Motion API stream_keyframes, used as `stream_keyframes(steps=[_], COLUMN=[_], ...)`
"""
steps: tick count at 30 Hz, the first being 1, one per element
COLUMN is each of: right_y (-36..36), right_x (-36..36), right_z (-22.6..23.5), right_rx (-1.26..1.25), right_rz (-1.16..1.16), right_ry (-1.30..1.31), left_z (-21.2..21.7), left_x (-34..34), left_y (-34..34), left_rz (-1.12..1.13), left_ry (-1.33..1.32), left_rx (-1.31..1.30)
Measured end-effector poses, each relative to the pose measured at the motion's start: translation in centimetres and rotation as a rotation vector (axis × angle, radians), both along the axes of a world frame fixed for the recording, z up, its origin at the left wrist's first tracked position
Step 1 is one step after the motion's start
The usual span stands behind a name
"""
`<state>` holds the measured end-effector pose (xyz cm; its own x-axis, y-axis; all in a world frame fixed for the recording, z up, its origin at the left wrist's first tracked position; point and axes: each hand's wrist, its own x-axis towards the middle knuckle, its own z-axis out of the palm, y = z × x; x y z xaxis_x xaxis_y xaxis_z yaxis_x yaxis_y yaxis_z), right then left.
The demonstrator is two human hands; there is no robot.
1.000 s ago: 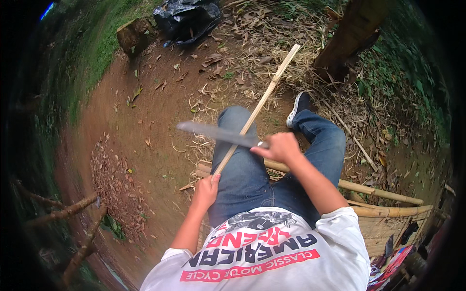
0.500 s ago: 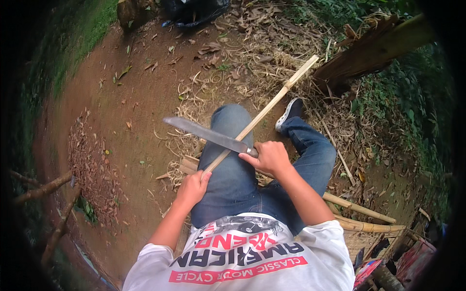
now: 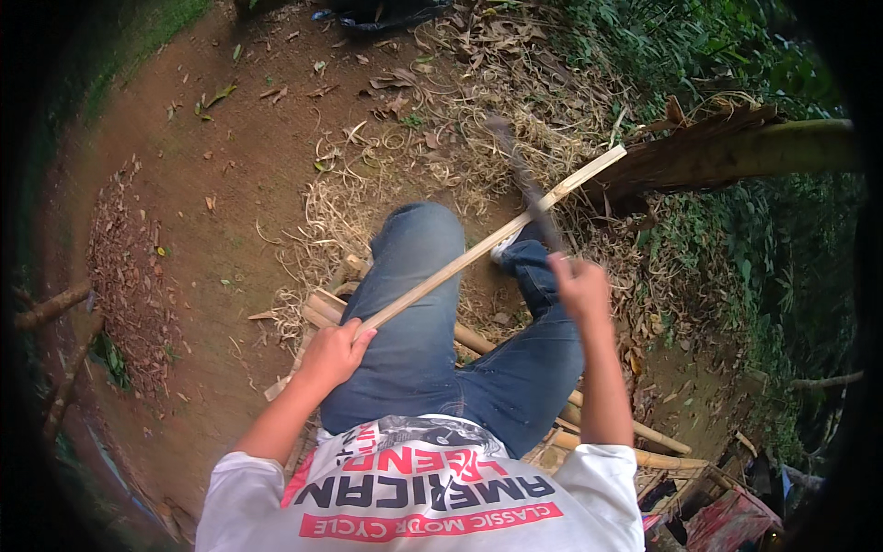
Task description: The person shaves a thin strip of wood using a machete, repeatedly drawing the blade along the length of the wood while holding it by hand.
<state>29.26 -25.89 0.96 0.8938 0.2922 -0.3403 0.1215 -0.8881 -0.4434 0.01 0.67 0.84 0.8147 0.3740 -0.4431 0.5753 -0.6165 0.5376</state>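
Note:
My left hand [image 3: 337, 353] is closed round the near end of a long pale bamboo strip [image 3: 451, 268]. The strip slants over my jeans-clad left thigh and points away to the far right. In my right hand [image 3: 583, 285] is the handle of a machete [image 3: 522, 175], its blade smeared by motion. The blade crosses the strip near its far end; whether it touches the strip I cannot tell.
I sit on a bamboo seat [image 3: 644, 451], slats showing at both sides. Curled shavings [image 3: 313, 216] litter the ground ahead. A thick trunk [image 3: 736, 152] lies at the far right. Branches [image 3: 60, 308] stand at the left, a black plastic bag [image 3: 391, 13] at the top.
The machete has swung from across my left thigh to the strip's far end, its tip turning away from me. My right hand moved right and forward. The left hand keeps its grip.

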Motion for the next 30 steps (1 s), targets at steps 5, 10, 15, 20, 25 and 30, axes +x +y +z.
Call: stream_keyframes(steps=[5, 10, 15, 20, 25, 30], right_y=[5.2, 2.1, -1.1, 2.8, -0.6, -4.7], right_x=[-5.8, 0.9, 3.5, -2.8, 1.2, 7.4], right_z=[-1.3, -2.7, -1.5, -1.0, -3.3, -1.1], right_rx=[-0.100, -0.109, -0.216, -0.103, -0.069, -0.284], right_rz=[0.594, 0.316, 0.171, 0.506, 0.442, -0.130], right_ry=[-0.046, -0.240, -0.176, -0.201, -0.331, -0.221], left_z=[0.5, -0.7, -0.6, -1.0, -1.2, -0.7], left_x=[-0.2, -1.9, 0.1, 0.1, -1.2, -0.1], left_y=[0.3, 1.1, 0.8, 0.7, 1.3, 1.3], left_rz=[-0.004, -0.002, -0.075, -0.087, -0.069, -0.081], left_ry=[-0.004, -0.055, -0.063, -0.091, -0.080, -0.068], left_rx=[0.068, 0.140, 0.207, 0.172, 0.181, 0.163])
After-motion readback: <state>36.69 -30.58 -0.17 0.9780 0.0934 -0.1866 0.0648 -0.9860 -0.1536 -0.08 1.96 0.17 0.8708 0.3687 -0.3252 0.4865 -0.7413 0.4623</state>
